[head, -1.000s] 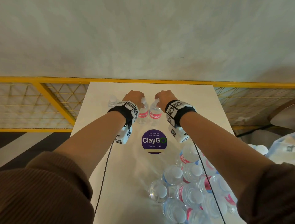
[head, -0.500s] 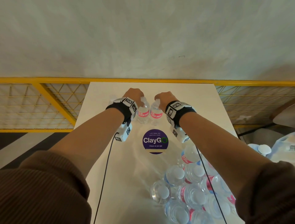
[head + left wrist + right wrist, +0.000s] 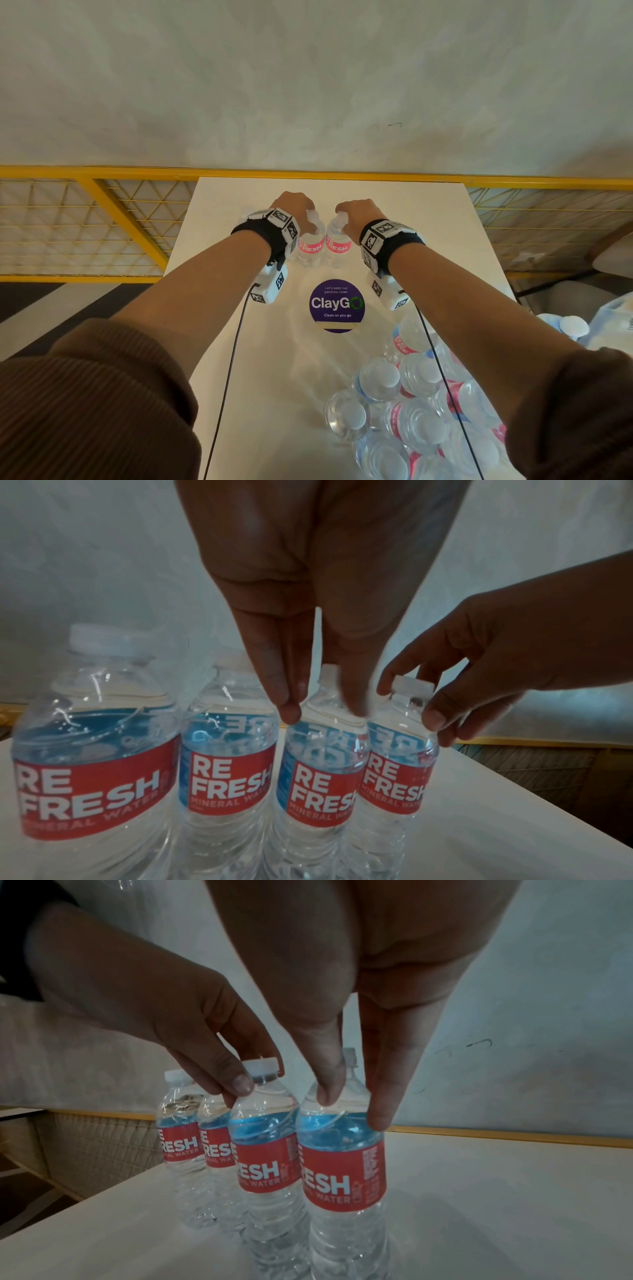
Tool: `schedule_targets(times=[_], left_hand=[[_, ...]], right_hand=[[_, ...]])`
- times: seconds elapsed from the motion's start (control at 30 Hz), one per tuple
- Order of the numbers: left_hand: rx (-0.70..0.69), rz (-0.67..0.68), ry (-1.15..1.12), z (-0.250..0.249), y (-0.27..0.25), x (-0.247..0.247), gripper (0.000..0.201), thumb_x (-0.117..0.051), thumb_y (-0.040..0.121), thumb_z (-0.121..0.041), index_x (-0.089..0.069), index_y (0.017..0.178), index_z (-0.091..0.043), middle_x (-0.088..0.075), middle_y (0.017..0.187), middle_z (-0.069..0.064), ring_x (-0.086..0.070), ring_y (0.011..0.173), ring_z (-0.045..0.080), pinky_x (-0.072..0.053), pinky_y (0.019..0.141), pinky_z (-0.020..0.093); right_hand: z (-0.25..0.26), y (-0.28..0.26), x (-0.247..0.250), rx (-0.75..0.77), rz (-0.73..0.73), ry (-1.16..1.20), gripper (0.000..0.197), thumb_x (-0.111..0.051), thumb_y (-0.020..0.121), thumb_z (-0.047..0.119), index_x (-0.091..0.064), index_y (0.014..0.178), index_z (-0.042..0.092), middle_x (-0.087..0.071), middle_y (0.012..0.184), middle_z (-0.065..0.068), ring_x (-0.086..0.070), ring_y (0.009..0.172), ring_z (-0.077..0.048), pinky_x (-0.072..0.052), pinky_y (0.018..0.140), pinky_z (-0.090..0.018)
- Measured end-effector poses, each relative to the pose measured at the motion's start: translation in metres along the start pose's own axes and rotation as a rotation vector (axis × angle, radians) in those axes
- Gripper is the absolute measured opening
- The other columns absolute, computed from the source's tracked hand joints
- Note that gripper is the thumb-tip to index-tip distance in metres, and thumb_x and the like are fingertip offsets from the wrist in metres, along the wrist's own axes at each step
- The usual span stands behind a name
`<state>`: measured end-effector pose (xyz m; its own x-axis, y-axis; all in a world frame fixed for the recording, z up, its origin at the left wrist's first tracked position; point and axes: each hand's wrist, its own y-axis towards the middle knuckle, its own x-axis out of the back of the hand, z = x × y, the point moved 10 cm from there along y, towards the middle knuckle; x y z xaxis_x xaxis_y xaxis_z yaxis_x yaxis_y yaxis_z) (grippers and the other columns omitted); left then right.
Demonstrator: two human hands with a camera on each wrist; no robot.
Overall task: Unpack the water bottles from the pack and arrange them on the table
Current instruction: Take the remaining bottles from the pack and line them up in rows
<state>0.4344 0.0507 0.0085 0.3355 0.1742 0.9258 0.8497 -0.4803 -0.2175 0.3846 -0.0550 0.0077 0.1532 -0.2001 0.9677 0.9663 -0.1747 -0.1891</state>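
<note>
Four clear "Refresh" water bottles stand in a row at the far end of the white table (image 3: 274,359). My left hand (image 3: 297,213) (image 3: 323,712) pinches the shoulder of the third bottle (image 3: 311,246) (image 3: 322,777) from above. My right hand (image 3: 358,214) (image 3: 349,1110) holds the neighbouring end bottle (image 3: 338,246) (image 3: 342,1172) the same way. Both bottles stand upright on the table, side by side. Two more bottles (image 3: 92,777) (image 3: 226,777) stand to their left. The opened pack (image 3: 411,411) with several bottles sits at the near right.
A round purple ClayGo sticker (image 3: 336,305) lies mid-table between the row and the pack. A yellow mesh railing (image 3: 137,173) runs behind the table against a pale wall. More wrapped bottles (image 3: 582,325) sit off the right edge. Black cables hang from both wrists.
Both hands have stayed on the tops of the same two bottles at the far end; only the view has shifted slightly.
</note>
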Motion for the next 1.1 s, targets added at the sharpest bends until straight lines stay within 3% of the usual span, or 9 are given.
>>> schedule_targets(times=[0.17,0.33,0.47,0.67,0.8,0.87,0.97,1.03,1.1], left_hand=[[-0.007,-0.006,0.002,0.003,0.002,0.002,0.038,-0.069,0.082,-0.035,-0.067,0.115,-0.016,-0.066,0.117,0.006,-0.059,0.111,0.025,-0.046,0.091,0.031],[-0.023,0.020,0.025,-0.002,0.003,0.002,0.026,-0.068,0.083,-0.028,-0.069,0.101,-0.010,-0.069,0.104,0.010,-0.061,0.101,0.027,-0.042,0.076,0.028],[-0.013,-0.002,0.032,-0.001,0.006,0.002,0.027,-0.070,0.082,-0.028,-0.070,0.098,-0.007,-0.069,0.101,0.010,-0.062,0.099,0.028,-0.041,0.073,0.026],[-0.009,-0.012,0.047,-0.001,0.010,0.000,0.029,-0.069,0.083,-0.029,-0.069,0.103,-0.007,-0.069,0.105,0.011,-0.062,0.101,0.028,-0.042,0.076,0.026],[-0.009,-0.028,0.050,0.000,0.006,0.000,0.036,-0.069,0.083,-0.030,-0.067,0.111,-0.008,-0.067,0.113,0.010,-0.061,0.107,0.028,-0.045,0.085,0.029],[-0.003,-0.036,0.025,0.000,0.001,0.001,0.043,-0.069,0.082,-0.033,-0.063,0.117,-0.009,-0.064,0.119,0.010,-0.059,0.110,0.028,-0.046,0.089,0.031],[-0.002,-0.060,-0.053,-0.001,-0.012,0.011,0.061,-0.069,0.081,-0.039,-0.048,0.133,-0.014,-0.058,0.128,0.009,-0.055,0.117,0.027,-0.046,0.097,0.035],[-0.050,-0.080,-0.030,-0.014,-0.027,0.019,0.057,-0.066,0.084,-0.039,-0.047,0.133,-0.018,-0.059,0.125,0.006,-0.055,0.116,0.025,-0.046,0.097,0.036],[-0.130,-0.084,-0.012,-0.034,-0.047,0.023,0.047,-0.062,0.086,-0.038,-0.051,0.127,-0.020,-0.059,0.121,0.002,-0.055,0.112,0.023,-0.045,0.095,0.035]], right_hand=[[-0.003,-0.001,-0.001,-0.012,0.005,0.040,0.031,-0.053,0.092,0.009,-0.058,0.122,0.008,-0.063,0.120,-0.013,-0.060,0.108,-0.030,-0.051,0.088,-0.034],[0.001,-0.001,0.000,0.007,-0.005,0.028,0.031,-0.054,0.091,0.007,-0.057,0.122,0.008,-0.063,0.119,-0.014,-0.061,0.107,-0.031,-0.052,0.090,-0.035],[0.000,-0.003,0.002,-0.012,0.005,0.051,0.030,-0.053,0.091,0.007,-0.058,0.121,0.006,-0.063,0.117,-0.015,-0.061,0.107,-0.031,-0.052,0.089,-0.035],[0.001,-0.007,0.003,-0.016,0.016,0.058,0.030,-0.052,0.092,0.008,-0.057,0.121,0.005,-0.063,0.118,-0.016,-0.060,0.108,-0.032,-0.051,0.090,-0.035],[0.000,-0.008,0.003,-0.025,0.028,0.068,0.032,-0.052,0.092,0.009,-0.056,0.123,0.006,-0.062,0.119,-0.016,-0.060,0.109,-0.032,-0.050,0.090,-0.035],[-0.001,-0.010,0.003,-0.017,0.033,0.069,0.036,-0.053,0.092,0.010,-0.054,0.128,0.010,-0.060,0.122,-0.015,-0.059,0.110,-0.032,-0.050,0.089,-0.036],[-0.007,-0.017,0.006,-0.019,0.038,0.109,0.057,-0.058,0.089,0.012,-0.037,0.141,0.023,-0.053,0.132,-0.012,-0.056,0.115,-0.031,-0.050,0.090,-0.037],[-0.009,-0.028,0.015,-0.005,0.036,0.123,0.062,-0.059,0.088,0.014,-0.032,0.143,0.026,-0.052,0.131,-0.010,-0.055,0.115,-0.028,-0.049,0.091,-0.037],[-0.011,-0.043,0.025,0.023,0.066,0.091,0.053,-0.060,0.088,0.018,-0.040,0.138,0.022,-0.056,0.127,-0.007,-0.056,0.113,-0.025,-0.048,0.093,-0.034]])
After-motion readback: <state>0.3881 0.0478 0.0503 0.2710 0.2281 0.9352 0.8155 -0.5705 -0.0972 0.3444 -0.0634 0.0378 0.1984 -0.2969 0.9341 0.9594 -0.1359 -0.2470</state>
